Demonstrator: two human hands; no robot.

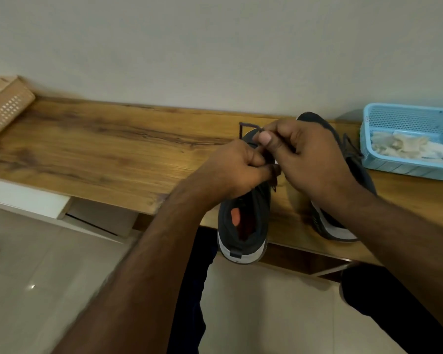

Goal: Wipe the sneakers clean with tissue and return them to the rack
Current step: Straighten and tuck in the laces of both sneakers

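Both hands pinching the dark lace over the near sneaker [243, 221]: left hand [237, 169] curled round a strand, right hand [310, 154] nipping another between thumb and fingers. Heel overhanging the tabletop [87, 149] edge, so liable to tip off under a hard tug; second sneaker [343, 221] just beside, under the right wrist. Soft dark knit, pale rubbery soles, glossy wood grain, crumpled tissue [399, 146] in a perforated blue plastic basket [394, 118].

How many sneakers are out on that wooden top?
2. One sneaker sits upright under both hands, heel overhanging the wooden top's front edge; the other sneaker lies beside the blue basket, partly hidden by the right forearm.
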